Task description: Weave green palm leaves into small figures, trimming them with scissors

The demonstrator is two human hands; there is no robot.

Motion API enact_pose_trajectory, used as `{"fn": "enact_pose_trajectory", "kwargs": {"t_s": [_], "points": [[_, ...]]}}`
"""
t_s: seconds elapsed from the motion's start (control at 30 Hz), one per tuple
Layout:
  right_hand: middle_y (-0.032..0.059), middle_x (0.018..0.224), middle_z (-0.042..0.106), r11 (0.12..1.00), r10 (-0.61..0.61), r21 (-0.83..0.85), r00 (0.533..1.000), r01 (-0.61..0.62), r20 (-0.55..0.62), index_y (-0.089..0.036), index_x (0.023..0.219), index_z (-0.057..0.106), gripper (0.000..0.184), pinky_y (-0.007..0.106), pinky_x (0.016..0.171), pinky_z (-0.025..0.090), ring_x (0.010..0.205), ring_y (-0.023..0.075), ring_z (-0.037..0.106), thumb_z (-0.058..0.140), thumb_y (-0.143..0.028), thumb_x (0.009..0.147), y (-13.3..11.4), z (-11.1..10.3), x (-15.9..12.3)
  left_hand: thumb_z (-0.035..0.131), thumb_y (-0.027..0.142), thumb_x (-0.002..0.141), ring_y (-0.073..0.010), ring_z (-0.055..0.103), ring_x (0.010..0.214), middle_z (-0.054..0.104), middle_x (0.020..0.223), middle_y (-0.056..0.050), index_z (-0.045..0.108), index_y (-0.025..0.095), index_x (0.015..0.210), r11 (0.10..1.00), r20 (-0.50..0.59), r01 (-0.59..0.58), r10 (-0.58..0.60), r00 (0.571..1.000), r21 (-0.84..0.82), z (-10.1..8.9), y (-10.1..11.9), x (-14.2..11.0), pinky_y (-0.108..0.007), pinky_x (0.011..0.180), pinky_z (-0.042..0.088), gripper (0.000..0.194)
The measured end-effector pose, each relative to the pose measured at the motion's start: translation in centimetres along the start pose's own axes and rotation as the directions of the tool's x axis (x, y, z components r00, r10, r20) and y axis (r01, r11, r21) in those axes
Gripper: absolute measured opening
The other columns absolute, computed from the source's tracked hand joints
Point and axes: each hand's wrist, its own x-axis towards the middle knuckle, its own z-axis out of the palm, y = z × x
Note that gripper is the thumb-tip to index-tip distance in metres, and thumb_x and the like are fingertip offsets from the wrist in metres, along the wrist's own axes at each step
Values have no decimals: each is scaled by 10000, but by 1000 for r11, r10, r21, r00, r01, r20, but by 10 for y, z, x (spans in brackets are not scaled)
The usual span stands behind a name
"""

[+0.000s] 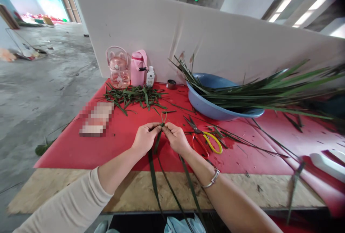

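Observation:
Both hands meet over the red table covering, pinching a small green knot of woven leaf strips (pixel 158 141). My left hand (pixel 147 137) is closed on its left side, thumb and forefinger together. From the right, my right hand (pixel 175 137) pinches the same piece. A thin loop (pixel 164 116) stands up above the fingertips. Long leaf strips (pixel 153 175) trail down from the hands over the table's front edge. Just right of my right hand lie scissors (pixel 206 141) with one red and one yellow handle. The knot itself is mostly hidden by the fingers.
A blue basin (pixel 215 107) full of long leaves stands back right. Cut leaf scraps (pixel 134 96) lie before a pink-lidded clear jug (pixel 118 69), a pink bottle (pixel 137 71) and a small white bottle (pixel 150 77). A blurred-out object (pixel 98 118) lies left. A white panel (pixel 215 42) rises behind.

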Motion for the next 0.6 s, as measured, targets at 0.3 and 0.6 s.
{"fn": "enact_pose_trajectory", "kwargs": {"t_s": [0.3, 0.6], "points": [[-23, 591, 467, 635, 233, 695, 942, -336, 242, -190, 688, 500, 160, 244, 553, 427, 530, 106, 440, 587, -322, 711, -7, -2, 6, 609, 485, 695, -137, 593, 692, 667, 829, -81, 671, 147, 926, 971, 150, 121, -91, 985, -207, -8, 3, 11, -239, 612, 444, 415], [3, 692, 582, 694, 235, 613, 923, -379, 304, -193, 810, 559, 179, 276, 610, 469, 610, 132, 539, 592, -328, 698, 4, 6, 4, 647, 411, 685, -76, 468, 466, 570, 590, 8, 628, 157, 799, 975, 187, 128, -94, 978, -179, 2, 6, 3, -206, 462, 372, 279]]}}
